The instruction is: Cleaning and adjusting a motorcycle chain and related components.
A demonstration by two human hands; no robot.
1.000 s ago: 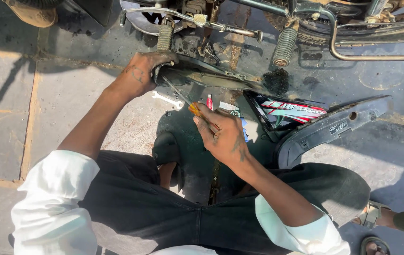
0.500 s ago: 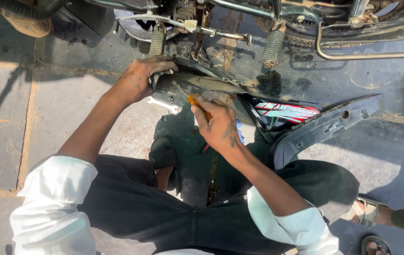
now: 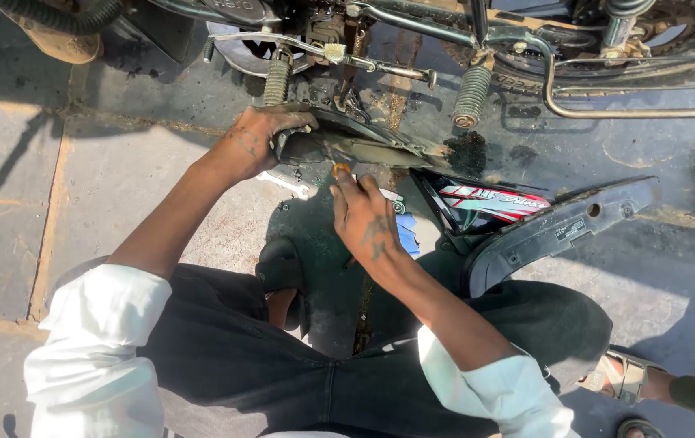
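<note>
Now left hand grips panel edge; right hand below.

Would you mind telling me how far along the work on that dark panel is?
Done: two side panels, the red-striped black panel and the plain black plastic cover, lie off the motorcycle. In hand: left hand steadies the dirty dark panel; right hand works an orange-handled tool against it. Left: cannot tell.

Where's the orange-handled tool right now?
Head view, centre: the orange-handled tool is in the right hand, its tip against the dark panel that the left hand steadies, below the motorcycle footpeg.
</note>
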